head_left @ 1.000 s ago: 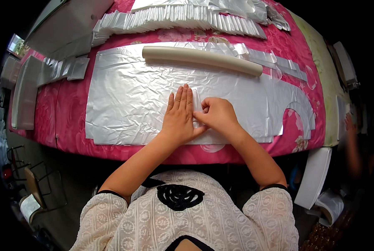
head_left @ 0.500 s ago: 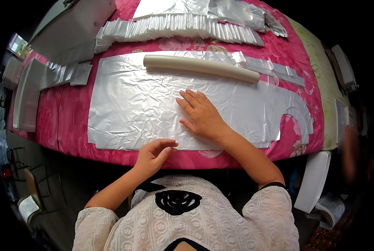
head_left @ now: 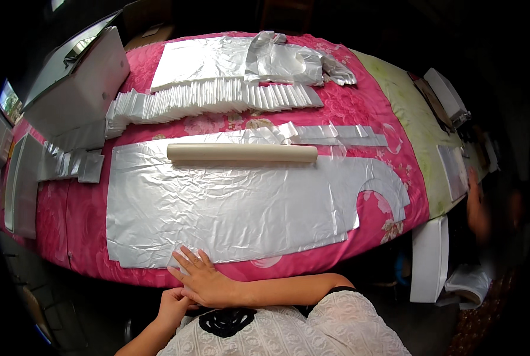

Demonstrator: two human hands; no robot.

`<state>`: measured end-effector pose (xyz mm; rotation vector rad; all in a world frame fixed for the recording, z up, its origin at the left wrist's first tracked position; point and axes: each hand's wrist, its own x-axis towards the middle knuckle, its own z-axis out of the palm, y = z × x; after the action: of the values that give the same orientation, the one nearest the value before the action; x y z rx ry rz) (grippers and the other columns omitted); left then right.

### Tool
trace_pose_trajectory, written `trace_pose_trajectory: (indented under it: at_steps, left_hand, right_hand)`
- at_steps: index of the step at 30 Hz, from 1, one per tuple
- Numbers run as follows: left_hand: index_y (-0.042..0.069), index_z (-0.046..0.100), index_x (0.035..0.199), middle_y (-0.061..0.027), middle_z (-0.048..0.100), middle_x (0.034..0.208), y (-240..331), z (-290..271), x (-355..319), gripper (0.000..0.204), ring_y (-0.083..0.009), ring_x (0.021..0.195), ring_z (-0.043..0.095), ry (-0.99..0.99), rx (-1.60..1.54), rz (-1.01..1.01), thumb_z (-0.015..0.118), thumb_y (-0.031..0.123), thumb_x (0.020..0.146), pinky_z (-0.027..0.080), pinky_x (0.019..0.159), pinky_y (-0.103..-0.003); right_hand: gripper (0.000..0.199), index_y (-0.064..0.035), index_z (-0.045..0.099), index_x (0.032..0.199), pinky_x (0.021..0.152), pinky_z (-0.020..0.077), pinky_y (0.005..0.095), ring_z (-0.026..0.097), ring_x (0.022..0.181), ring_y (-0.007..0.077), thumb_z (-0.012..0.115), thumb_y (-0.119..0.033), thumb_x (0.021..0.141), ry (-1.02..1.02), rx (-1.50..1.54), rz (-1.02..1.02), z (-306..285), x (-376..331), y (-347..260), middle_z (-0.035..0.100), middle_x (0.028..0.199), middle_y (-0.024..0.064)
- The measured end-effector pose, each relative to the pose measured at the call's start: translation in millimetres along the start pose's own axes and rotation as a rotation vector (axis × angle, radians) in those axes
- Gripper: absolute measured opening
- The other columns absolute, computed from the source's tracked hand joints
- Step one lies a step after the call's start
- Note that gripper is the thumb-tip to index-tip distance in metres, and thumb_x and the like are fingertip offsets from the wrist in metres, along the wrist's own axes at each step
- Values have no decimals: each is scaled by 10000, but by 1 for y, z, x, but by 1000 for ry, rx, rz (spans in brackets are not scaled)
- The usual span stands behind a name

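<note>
Silvery-white plastic bags (head_left: 241,204) lie flat and creased in a layered pile at the near side of the table, with a curved cut-out at their right end. My right hand (head_left: 201,282) rests over their near edge, open, its fingers spread on the film. Close beneath its wrist is my left hand (head_left: 173,305), its fingers bent together and partly covered by the right hand. Whether anything is between those left fingers is hidden. Across the far part of the pile lies a cream-coloured tube (head_left: 241,153), apart from both hands.
A long row of folded silvery packets (head_left: 211,98) runs behind, with more flat bags (head_left: 200,59) beyond it. White boxes (head_left: 81,77) stand on the left. The pink flowered cloth (head_left: 360,113) covers the table. At far right, another person's blurred arm (head_left: 475,204) shows.
My head view has shifted, so the table sits lower. My right hand has moved from the middle of the bags to their near edge, close against my left hand.
</note>
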<state>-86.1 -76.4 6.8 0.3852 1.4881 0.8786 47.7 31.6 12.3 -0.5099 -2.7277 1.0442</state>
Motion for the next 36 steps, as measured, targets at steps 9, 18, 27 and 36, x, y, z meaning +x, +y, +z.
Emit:
trace_pose_trajectory:
  at_steps: [9, 18, 27, 36]
  left_hand:
    - [75, 648, 821, -97, 640, 708, 73, 11, -3, 156, -270, 611, 622, 70, 1056, 777, 682, 123, 676, 500, 556, -343]
    - [-11, 457, 1198, -214, 383, 1339, 84, -16, 40, 616, -399, 1218, 381, 231, 1211, 1019, 708, 164, 664, 334, 998, -459]
    - [-29, 420, 1242, -270, 297, 1378, 63, -22, 58, 659, -462, 1281, 253, 283, 1327, 959, 654, 251, 694, 244, 1043, -510]
    - [-19, 444, 1219, -271, 317, 1368, 62, -25, 56, 632, -470, 1261, 273, 256, 1380, 910, 634, 269, 689, 254, 1030, -518]
  right_hand:
    - [71, -83, 556, 764, 1025, 272, 499, 551, 981, 212, 623, -104, 754, 121, -102, -148, -78, -17, 38, 603, 898, 26]
    - [241, 5, 591, 1055, 792, 456, 251, 578, 895, 113, 625, -93, 837, 936, 408, 314, -235, -36, 178, 621, 997, 55]
    - [376, 24, 522, 1169, 712, 457, 239, 598, 817, 140, 617, -72, 818, 1270, 433, 623, -339, -49, 360, 640, 942, 108]
    - [378, -9, 624, 1063, 792, 475, 348, 632, 895, 261, 622, -264, 783, 1002, -407, 1021, -338, -34, 414, 656, 1001, 144]
